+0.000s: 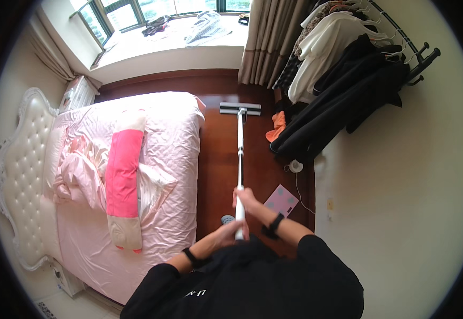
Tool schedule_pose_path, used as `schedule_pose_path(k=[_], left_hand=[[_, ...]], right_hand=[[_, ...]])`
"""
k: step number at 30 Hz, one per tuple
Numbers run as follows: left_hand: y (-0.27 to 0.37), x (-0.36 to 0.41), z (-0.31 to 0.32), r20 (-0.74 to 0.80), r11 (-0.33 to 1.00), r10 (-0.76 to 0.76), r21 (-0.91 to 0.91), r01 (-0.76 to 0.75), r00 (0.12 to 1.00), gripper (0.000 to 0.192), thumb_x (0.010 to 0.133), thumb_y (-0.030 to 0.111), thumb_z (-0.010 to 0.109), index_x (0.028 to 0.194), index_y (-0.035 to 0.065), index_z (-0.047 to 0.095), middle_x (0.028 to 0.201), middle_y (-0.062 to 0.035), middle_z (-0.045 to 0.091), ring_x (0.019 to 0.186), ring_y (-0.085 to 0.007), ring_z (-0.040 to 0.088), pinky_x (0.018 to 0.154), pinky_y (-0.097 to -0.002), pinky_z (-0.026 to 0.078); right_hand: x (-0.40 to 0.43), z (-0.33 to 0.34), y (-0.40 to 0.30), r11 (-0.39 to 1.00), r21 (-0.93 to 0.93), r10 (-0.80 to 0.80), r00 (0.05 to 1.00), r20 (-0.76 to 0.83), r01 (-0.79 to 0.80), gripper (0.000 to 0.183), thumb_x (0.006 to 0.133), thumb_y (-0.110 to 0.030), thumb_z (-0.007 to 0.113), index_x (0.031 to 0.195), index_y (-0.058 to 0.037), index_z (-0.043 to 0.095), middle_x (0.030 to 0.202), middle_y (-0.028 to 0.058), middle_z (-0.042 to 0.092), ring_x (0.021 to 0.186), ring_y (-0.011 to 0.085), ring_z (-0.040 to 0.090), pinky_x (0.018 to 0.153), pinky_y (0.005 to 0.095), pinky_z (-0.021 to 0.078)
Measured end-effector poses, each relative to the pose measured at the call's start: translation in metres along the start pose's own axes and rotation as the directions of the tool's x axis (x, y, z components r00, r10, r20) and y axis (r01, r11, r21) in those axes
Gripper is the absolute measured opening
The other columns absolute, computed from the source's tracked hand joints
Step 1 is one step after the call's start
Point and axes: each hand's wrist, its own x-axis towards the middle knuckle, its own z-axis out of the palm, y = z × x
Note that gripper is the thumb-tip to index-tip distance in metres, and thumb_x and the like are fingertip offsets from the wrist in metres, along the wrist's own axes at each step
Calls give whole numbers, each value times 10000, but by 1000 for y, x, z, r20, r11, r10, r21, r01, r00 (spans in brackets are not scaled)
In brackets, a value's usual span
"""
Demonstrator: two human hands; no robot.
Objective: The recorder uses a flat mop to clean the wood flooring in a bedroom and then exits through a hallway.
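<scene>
A flat-headed mop reaches away from me, its white and metal handle (240,159) running nearly straight ahead. Its wide grey and white head (240,109) lies on the dark red wooden floor (217,159) beyond the bed's far corner. My left hand (231,232) grips the lower end of the handle close to my body. Higher up, my right hand (247,199) is closed around the white grip. Both wrists wear black bands.
A bed with pink sheets (167,223) and a long pink pillow (124,173) borders the floor on the left. On the right are a loaded clothes rack (423,60), an orange cloth (277,127), a white round device (295,166) with a cable, and a pink patterned panel (281,201).
</scene>
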Motion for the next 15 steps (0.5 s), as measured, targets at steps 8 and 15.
schedule_pose_path(k=[8,15], left_hand=[[51,-62,-59,-68,867,75,497,-31,995,346,895,195,346,1129,-12,495,1020,-114,612,894,-148,587,802,-247,441],[121,-72,-60,-120,948,283,184,-259,952,283,833,198,399,996,9,531,852,-67,603,803,-155,571,774,-275,437]], right_hand=[[-75,-11,-24,935,175,310,951,11,-307,93,770,-43,476,690,-60,431,579,36,432,411,121,416,350,289,395],[67,30,-37,961,167,233,971,-51,-221,146,752,-31,488,617,-33,431,489,60,404,372,154,421,342,315,394]])
